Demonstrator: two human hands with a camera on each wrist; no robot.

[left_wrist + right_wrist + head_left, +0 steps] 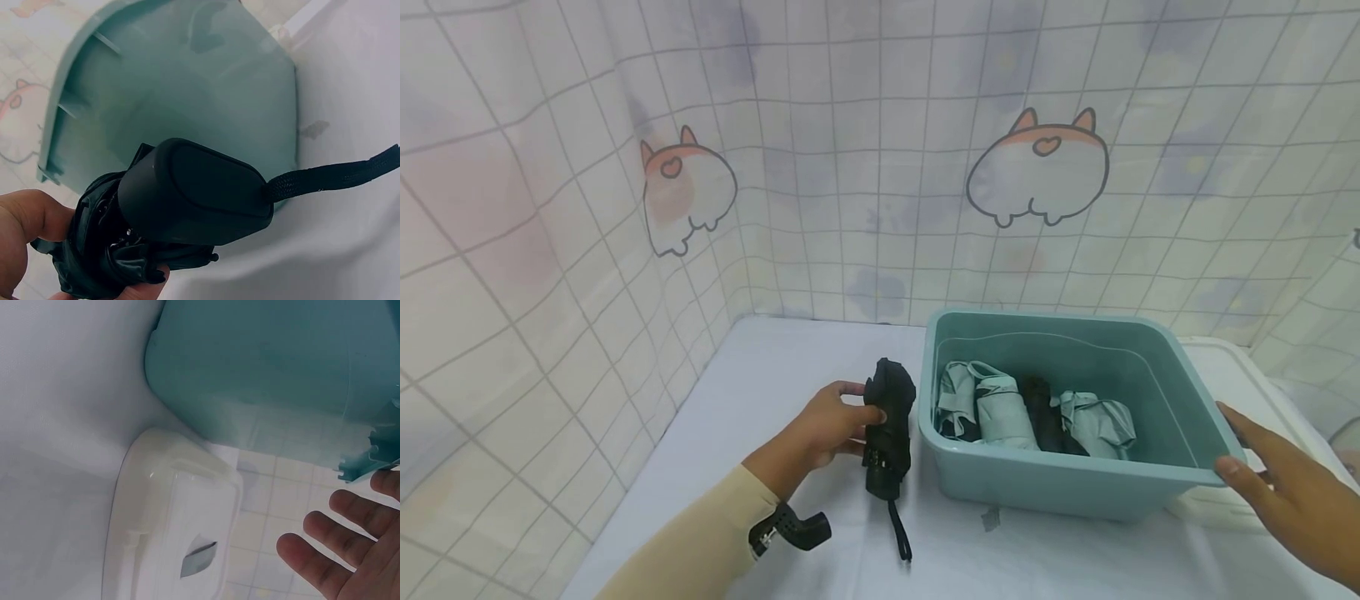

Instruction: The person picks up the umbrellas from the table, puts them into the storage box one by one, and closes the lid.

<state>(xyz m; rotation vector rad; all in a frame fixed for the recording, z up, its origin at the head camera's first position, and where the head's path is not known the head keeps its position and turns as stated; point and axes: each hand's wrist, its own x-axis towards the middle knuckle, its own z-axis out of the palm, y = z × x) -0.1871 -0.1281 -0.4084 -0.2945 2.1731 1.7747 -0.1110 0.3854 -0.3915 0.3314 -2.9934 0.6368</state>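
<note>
My left hand (833, 425) grips a folded black umbrella (889, 425) by its bunched canopy, just left of a teal plastic bin (1037, 483). The umbrella's blunt handle end (206, 194) and wrist strap (337, 178) point toward me. Inside the bin lie several folded umbrellas: pale green ones (1003, 414) and a dark one (1041, 414) between them. At the bin's right front corner, my right hand (1288, 492) touches the rim with its thumb. Its fingers (340, 540) are extended beside the bin's outer side in the right wrist view.
A white lidded box (181, 537) with a grey tab on its end stands to the right of the bin, partly behind it. A white cloth (737, 383) covers the table. Grid-patterned curtains (850, 167) with animal drawings hang behind and on the left.
</note>
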